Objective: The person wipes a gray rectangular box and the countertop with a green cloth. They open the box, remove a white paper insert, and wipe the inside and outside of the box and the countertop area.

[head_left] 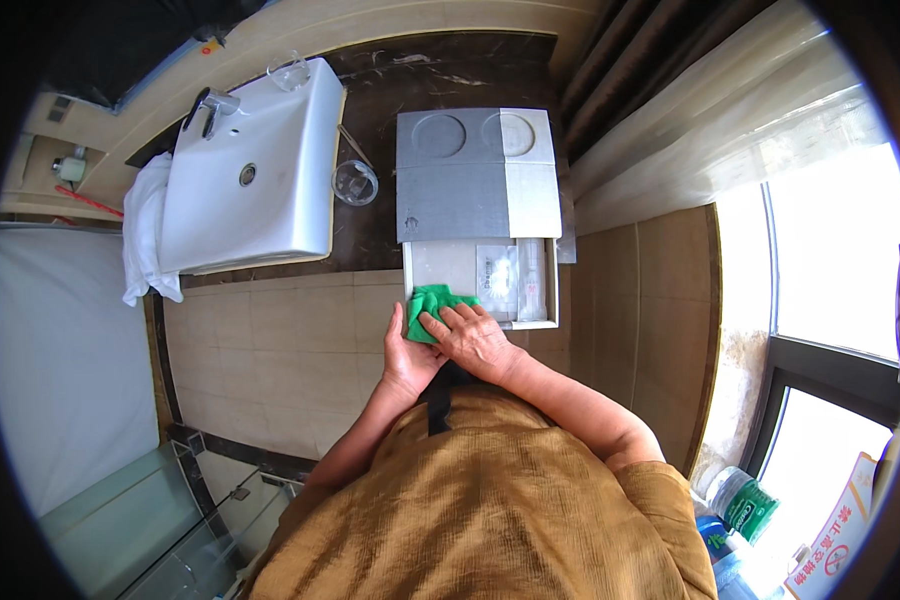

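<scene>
While the right hand (pixel 473 338) presses flat fingers on a green cloth (pixel 436 306), cloth under fingertips at white drawer (pixel 450 265) edge, left hand (pixel 407 355) seemingly gripping drawer front, fingers curled.

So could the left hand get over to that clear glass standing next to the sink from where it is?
Probably yes. The left hand rests at the drawer's front edge by the green cloth, and the glass stands uncovered on the dark counter with nothing between them, though it would take a forward stretch.
</scene>
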### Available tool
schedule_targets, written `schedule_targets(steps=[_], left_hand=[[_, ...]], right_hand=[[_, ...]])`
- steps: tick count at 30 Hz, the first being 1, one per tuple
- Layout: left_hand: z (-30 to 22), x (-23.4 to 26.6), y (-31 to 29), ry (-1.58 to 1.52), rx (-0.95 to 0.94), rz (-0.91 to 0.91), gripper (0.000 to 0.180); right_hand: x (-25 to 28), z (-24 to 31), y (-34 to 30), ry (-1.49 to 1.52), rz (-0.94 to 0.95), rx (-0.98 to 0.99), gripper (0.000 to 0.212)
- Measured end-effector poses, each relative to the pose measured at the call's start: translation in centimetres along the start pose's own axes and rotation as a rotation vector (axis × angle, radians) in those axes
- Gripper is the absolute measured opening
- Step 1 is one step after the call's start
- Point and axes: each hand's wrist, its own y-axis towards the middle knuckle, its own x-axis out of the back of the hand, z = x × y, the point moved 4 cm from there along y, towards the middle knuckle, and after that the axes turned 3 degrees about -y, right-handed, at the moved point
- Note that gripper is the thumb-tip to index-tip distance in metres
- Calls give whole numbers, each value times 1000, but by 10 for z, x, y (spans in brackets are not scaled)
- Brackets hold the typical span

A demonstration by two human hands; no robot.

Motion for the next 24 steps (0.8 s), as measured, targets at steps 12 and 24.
schedule_targets(steps=[12,24], left_hand=[[2,14,5,182,-32,-81,83],[-56,-86,-20,1608,-1400,-71,48]], right_hand=[[54,-54,-61,-73,-22,-107,37],[66,-61,-66,303,-63,-262,43]])
